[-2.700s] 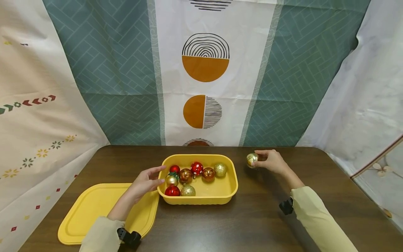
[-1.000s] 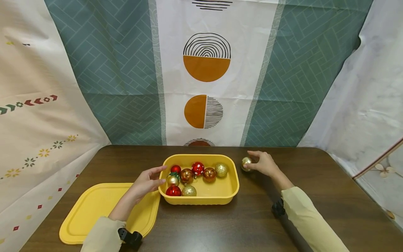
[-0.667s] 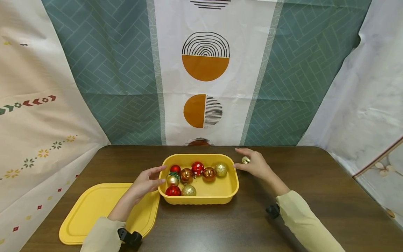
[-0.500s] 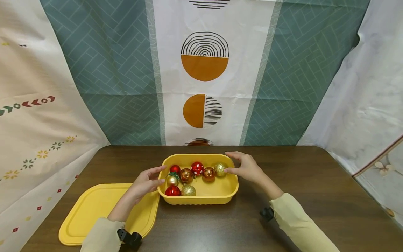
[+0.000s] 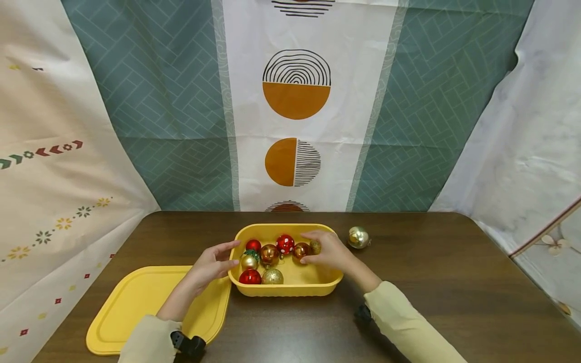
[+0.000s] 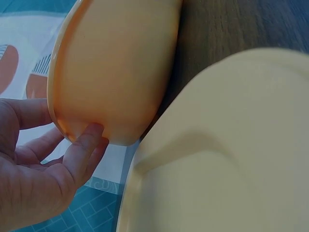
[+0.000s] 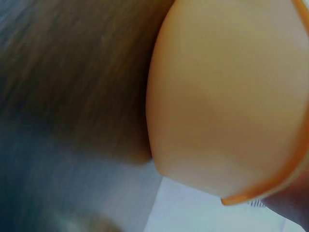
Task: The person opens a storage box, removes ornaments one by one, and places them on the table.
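Right grip [image 5: 330, 250] — spread over gold ball [image 5: 315, 246].

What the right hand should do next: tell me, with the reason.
Probably pinch the gold glitter bauble with the right hand: thumb and fingers lie either side of it inside the yellow container, though firm contact can't be seen, while the left hand touches the opposite end, which should help steady the container.

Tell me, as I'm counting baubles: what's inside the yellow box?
Inside the yellow box show three red baubles, two copper baubles and three gold baubles, one gold partly covered by the right hand. Whatever lies behind that hand can't be seen.
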Tool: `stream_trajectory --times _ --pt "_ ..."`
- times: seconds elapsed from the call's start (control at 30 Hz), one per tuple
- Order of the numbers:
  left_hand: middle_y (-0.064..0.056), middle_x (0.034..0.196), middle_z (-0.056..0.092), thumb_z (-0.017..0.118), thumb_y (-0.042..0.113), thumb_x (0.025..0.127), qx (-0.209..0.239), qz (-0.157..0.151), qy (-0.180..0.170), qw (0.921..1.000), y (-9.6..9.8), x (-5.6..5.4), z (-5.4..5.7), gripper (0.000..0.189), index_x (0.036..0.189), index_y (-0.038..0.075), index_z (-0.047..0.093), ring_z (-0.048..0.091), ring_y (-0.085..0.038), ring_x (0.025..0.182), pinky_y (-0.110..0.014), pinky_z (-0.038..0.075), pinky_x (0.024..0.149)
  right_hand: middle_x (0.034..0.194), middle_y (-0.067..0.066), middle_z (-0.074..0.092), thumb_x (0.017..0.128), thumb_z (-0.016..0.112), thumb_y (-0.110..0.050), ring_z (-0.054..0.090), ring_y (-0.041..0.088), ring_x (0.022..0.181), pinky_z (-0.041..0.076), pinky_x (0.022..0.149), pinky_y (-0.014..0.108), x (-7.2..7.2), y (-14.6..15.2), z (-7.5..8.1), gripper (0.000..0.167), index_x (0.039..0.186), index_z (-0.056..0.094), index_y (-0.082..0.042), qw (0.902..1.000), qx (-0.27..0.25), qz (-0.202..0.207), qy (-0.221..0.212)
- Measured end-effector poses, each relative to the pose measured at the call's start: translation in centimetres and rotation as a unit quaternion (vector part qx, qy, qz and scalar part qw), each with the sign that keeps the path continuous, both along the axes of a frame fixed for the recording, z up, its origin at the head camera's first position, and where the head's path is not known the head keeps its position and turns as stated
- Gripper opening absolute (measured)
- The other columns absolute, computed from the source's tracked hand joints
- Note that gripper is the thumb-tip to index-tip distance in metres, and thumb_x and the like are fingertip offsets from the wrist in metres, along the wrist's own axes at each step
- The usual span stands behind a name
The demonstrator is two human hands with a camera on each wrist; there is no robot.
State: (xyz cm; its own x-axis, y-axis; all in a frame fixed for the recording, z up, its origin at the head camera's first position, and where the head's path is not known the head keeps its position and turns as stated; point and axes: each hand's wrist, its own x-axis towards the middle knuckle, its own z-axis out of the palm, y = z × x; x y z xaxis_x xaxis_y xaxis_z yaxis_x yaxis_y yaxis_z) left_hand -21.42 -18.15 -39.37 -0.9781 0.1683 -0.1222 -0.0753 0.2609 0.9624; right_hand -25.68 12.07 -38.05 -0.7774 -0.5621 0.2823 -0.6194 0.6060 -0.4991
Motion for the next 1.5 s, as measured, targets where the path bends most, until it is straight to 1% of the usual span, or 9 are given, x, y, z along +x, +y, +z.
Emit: stream_trajectory --times 0.2,0.43,0.67,0.9,1.07,1.2,1.3,1.37,1.5 --pt "-0.024 0.140 0.033 0.057 0.002 0.087 0.003 -0.002 -0.001 1.0000 0.1 0.0 -0.1 0.051 0.135 0.002 0.041 0.041 -0.042 0.120 -0.046 0.046 0.088 0.114 0.017 0.061 0.069 0.079 -0.017 0.057 0.030 0.105 0.045 0.091 0.040 -0.4 -0.5 -0.4 0.058 0.118 0.058 0.005 0.9996 0.025 -0.004 0.010" --pt "-0.024 0.140 0.033 0.057 0.002 0.086 0.002 0.001 -0.003 1.0000 0.3 0.0 -0.1 0.051 0.135 0.002 0.041 0.041 -0.042 0.119 -0.046 0.046 0.088 0.111 0.016 0.063 0.066 0.080 -0.017 0.058 0.028 0.102 0.045 0.090 0.038 -0.6 -1.0 -0.6 0.057 0.115 0.060 0.005 0.9957 0.082 -0.018 0.039" --pt "-0.023 0.140 0.033 0.057 0.003 0.086 0.001 0.004 -0.004 1.0000 0.3 0.0 -0.1 0.051 0.135 0.002 0.042 0.041 -0.043 0.120 -0.047 0.046 0.089 0.108 0.014 0.064 0.067 0.079 -0.013 0.059 0.027 0.101 0.045 0.091 0.037 -0.6 -1.5 -0.7 0.051 0.112 0.062 0.004 0.9934 0.107 -0.028 0.030" --pt "-0.023 0.140 0.034 0.057 0.002 0.086 0.001 0.005 -0.003 1.0000 0.2 -0.1 -0.1 0.051 0.135 0.002 0.042 0.042 -0.042 0.119 -0.046 0.046 0.088 0.105 0.015 0.066 0.067 0.079 -0.011 0.059 0.028 0.099 0.046 0.089 0.038 -0.7 -1.7 -0.8 0.046 0.108 0.064 0.004 0.9942 0.101 -0.026 0.027" --pt "-0.023 0.140 0.033 0.057 0.003 0.086 0.000 0.003 -0.001 1.0000 0.2 -0.1 -0.1 0.051 0.135 0.002 0.042 0.040 -0.042 0.120 -0.046 0.046 0.089 0.104 0.014 0.066 0.068 0.079 -0.011 0.060 0.027 0.098 0.047 0.088 0.037 -0.5 -1.5 -0.6 0.045 0.107 0.064 0.004 0.9944 0.097 -0.019 0.037" --pt "-0.023 0.140 0.033 0.057 0.003 0.087 0.001 0.002 -0.001 1.0000 0.1 0.0 -0.1 0.051 0.135 0.002 0.041 0.040 -0.042 0.121 -0.045 0.046 0.089 0.104 0.015 0.066 0.068 0.079 -0.010 0.060 0.027 0.098 0.048 0.086 0.038 0.1 -1.0 0.3 0.045 0.108 0.064 0.005 0.9963 0.074 -0.010 0.043" --pt "-0.023 0.140 0.033 0.057 0.003 0.087 0.002 0.002 -0.001 1.0000 0.1 0.0 0.0 0.051 0.135 0.002 0.041 0.040 -0.042 0.121 -0.045 0.046 0.089 0.104 0.014 0.066 0.068 0.079 -0.011 0.060 0.027 0.098 0.048 0.086 0.039 0.5 -0.6 1.1 0.045 0.108 0.064 0.004 0.9968 0.055 -0.008 0.057" --pt "-0.023 0.141 0.033 0.056 0.003 0.087 0.003 0.001 -0.001 1.0000 0.1 0.0 0.0 0.051 0.135 0.002 0.041 0.040 -0.042 0.121 -0.045 0.046 0.089 0.106 0.014 0.065 0.068 0.079 -0.012 0.060 0.028 0.100 0.048 0.086 0.040 0.6 -0.1 1.7 0.045 0.108 0.064 0.003 0.9968 0.045 -0.014 0.064" --pt "-0.023 0.141 0.032 0.056 0.004 0.087 0.000 -0.001 -0.002 1.0000 0.0 0.0 0.1 0.052 0.136 0.002 0.040 0.040 -0.042 0.121 -0.046 0.045 0.089 0.109 0.014 0.064 0.069 0.079 -0.013 0.059 0.029 0.102 0.046 0.088 0.044 1.0 1.0 2.8 0.046 0.110 0.064 0.001 0.9975 0.021 -0.038 0.056"
